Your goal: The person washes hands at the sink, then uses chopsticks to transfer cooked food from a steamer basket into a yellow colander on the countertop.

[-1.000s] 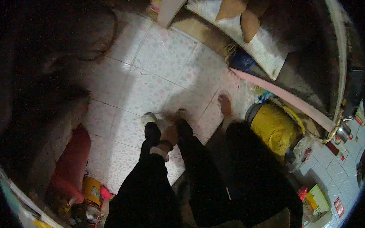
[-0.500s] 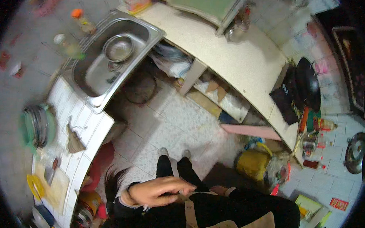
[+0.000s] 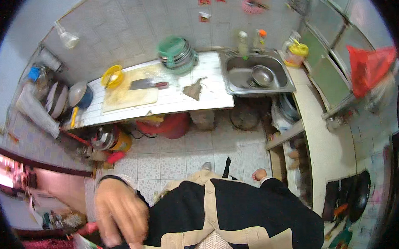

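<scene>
My left hand (image 3: 122,212) hangs low at the left of my body, its fingers loosely stretched and slightly smeared by motion. It touches nothing that I can make out, and no object shows in it. Out past my right sleeve, my right hand (image 3: 259,174) shows only in part, near the open shelf under the side counter; its fingers are too small and hidden to read. Ahead, a cleaver (image 3: 144,84) with a reddish handle lies on a pale cutting board (image 3: 133,101). A crumpled brown cloth (image 3: 192,91) lies to its right on the white tiled counter (image 3: 213,81).
A steel sink (image 3: 237,77) holds a metal bowl (image 3: 262,76). Green and metal basins (image 3: 176,56) stand stacked by the wall, with a yellow basket (image 3: 112,77) to their left. A red tub (image 3: 174,126) sits beneath the counter. A black wok (image 3: 358,190) is at the right.
My view has swung left, so the sink and white counter are now straight ahead. My left hand has moved from in front of my body to my left side; my hands have spread apart.
</scene>
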`<action>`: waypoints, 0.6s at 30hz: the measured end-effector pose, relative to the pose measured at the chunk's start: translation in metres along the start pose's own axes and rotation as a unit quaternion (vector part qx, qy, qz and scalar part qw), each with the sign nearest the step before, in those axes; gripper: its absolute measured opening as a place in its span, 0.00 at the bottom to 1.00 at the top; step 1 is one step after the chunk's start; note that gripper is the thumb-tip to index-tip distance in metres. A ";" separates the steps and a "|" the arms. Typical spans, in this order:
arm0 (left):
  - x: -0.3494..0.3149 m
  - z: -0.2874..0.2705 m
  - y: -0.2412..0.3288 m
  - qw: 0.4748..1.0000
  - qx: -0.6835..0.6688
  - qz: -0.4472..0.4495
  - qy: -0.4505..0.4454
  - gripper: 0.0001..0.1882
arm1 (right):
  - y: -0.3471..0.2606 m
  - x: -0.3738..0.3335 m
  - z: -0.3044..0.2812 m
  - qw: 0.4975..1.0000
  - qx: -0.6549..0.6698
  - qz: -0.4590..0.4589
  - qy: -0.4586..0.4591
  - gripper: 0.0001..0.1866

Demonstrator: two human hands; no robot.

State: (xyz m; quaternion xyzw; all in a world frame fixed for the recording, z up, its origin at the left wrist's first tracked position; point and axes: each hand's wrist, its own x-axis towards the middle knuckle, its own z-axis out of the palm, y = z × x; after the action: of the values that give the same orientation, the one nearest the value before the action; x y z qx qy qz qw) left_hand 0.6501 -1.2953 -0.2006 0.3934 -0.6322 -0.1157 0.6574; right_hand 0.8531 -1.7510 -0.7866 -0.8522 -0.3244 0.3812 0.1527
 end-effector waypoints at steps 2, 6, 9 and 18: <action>-0.011 0.016 -0.016 0.993 0.025 -0.102 0.062 0.26 | -0.012 0.034 -0.012 0.954 -0.281 -0.022 0.100 0.03; -0.036 0.058 -0.028 0.947 0.090 -0.202 0.235 0.30 | -0.069 0.062 0.008 0.987 -0.129 -0.041 0.091 0.05; -0.048 0.091 -0.023 0.902 0.143 -0.274 0.302 0.28 | -0.111 0.069 0.020 0.936 -0.217 -0.270 0.061 0.06; -0.103 0.138 0.027 0.829 0.196 -0.293 0.435 0.25 | -0.205 0.105 -0.010 0.997 0.017 0.037 -0.058 0.30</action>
State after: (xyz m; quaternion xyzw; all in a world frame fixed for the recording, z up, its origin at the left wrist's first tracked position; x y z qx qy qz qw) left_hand 0.4958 -1.2613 -0.2742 0.6908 -0.1454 0.0065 0.7082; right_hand 0.8235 -1.5285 -0.7340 -0.8372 -0.2945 0.4408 0.1344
